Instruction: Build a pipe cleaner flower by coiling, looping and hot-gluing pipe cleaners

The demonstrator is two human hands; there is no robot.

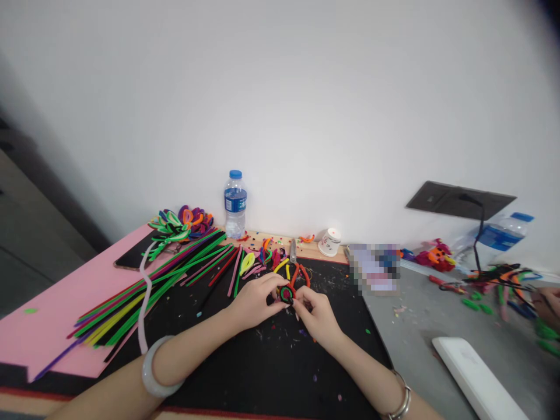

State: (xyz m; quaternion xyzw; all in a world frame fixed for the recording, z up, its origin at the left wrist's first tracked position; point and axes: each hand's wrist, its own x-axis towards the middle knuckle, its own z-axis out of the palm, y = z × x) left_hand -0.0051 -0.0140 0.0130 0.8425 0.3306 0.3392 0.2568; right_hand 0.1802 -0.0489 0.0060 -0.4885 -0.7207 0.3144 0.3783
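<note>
My left hand (pixel 256 300) and my right hand (pixel 318 315) meet over a black mat (pixel 271 361), both pinching a small coil of pipe cleaners (pixel 287 293) wound in black, green and red. The fingertips of both hands close around the coil's rim. Just behind it lie orange-handled scissors (pixel 297 269). A pale bangle sits on my left wrist, a thin metal one on my right.
A fan of long pipe cleaners (pixel 149 286) spreads over the mat and a pink sheet (pixel 52 315) at left. A water bottle (pixel 235 204), a paper cup (pixel 329 241) and finished loops (pixel 184 223) stand by the wall. Another person's hand (pixel 550 303) works at far right.
</note>
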